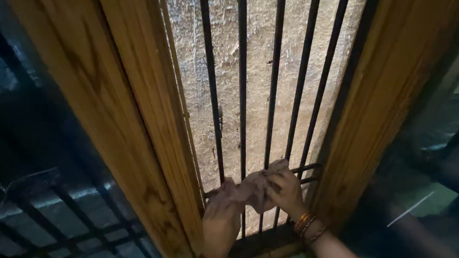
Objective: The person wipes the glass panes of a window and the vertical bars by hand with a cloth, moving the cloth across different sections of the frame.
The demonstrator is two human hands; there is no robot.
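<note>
A crumpled pale cloth (255, 187) is stretched between both my hands against the lower cross bar of a black metal window grille (244, 92). My left hand (220, 222) grips the cloth's left end near the wooden frame. My right hand (285, 191) clutches its right end around the bars, with bangles on the wrist. Behind the vertical bars is frosted, textured glass (260, 65).
Wooden window frames (136, 122) stand on both sides of the grille, the right one (388, 96) slanting outward. A second dark pane with a black grid (64, 239) lies at the lower left. The right edge is dim, with a dark railing (447, 155).
</note>
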